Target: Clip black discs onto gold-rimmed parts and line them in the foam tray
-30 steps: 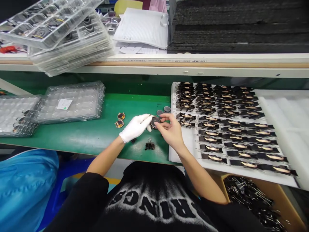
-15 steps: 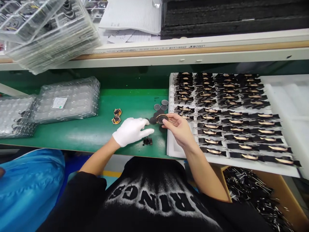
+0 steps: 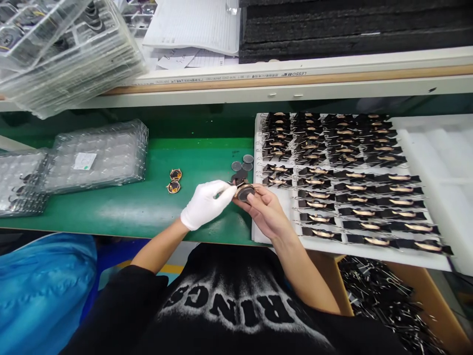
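Note:
My right hand point(image 3: 269, 209) is bare and grips a round gold-rimmed watch case point(image 3: 245, 194) with a dark disc on its face. My left hand point(image 3: 207, 203), in a white glove, has its fingers pinched around a black binder clip point(image 3: 240, 182) at the case's far edge. How far the clip's jaws reach over the rim is hidden. Just beyond the hands lie several round grey discs point(image 3: 236, 166) on the green bench. To the left, two gold-rimmed watch cases point(image 3: 173, 187) with dark and orange insides lie close together.
A white tray point(image 3: 275, 227) on the right bears rows of clipped watch cases point(image 3: 364, 213). Clear plastic trays point(image 3: 98, 155) are stacked at left. Below right stands a cardboard box point(image 3: 439, 296) of binder clips. A shelf edge point(image 3: 207, 88) spans the back. Blue clothing of a person point(image 3: 48, 276) shows at left.
The binder clip has left the bench and is now in my gloved left hand, at the watch case. My right hand has brought the case slightly nearer to my body.

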Tool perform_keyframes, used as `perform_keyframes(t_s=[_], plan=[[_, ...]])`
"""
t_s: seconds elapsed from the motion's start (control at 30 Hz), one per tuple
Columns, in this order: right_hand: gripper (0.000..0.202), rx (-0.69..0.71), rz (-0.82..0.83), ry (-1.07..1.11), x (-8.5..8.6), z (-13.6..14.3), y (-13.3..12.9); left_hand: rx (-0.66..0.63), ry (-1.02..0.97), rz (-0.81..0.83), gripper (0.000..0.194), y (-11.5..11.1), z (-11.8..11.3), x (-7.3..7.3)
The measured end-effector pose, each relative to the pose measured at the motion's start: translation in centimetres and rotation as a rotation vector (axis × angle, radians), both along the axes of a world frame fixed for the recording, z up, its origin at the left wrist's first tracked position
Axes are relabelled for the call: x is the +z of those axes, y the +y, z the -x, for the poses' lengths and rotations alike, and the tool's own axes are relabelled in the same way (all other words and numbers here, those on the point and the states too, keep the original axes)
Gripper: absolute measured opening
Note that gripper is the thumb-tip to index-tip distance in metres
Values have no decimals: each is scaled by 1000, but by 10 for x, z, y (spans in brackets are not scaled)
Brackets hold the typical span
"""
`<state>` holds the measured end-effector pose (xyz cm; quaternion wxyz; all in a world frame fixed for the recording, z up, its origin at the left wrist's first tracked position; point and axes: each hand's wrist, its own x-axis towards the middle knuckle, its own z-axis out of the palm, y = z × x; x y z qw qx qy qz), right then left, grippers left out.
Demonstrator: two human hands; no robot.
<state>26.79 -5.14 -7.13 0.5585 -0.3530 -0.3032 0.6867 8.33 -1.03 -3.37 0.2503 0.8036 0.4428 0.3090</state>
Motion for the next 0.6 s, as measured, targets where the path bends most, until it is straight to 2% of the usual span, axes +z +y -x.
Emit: perform_keyframes(t_s=[0.07,0.13,0.2,0.23,0.3,0.4,0.47,0.6], plan=[[41,-6,-14,0,1,0,-2,-27,19,-26,41,-1,-1,0],[41,-9,-28,-12,1,-1,-4,57,71,-38,36,0,2,1],[41,-12,-40,-9,0,-3,-6,114,155,57,31,2,7,3],[41,-14,-44,6,-1,-3,-7,94,194,131,28,3,8,4],[39,-10,-43,54,-1,-2,-8,-27,216,231,22,3,10,5],[36,39,-29,107,0,0,-9,-175,134,158,26,2,9,2],[35,56,-19,120,2,0,-10,-168,107,97,32,2,7,0],[29,-27,6,82,5,-8,-11,-143,188,144,34,4,8,0]])
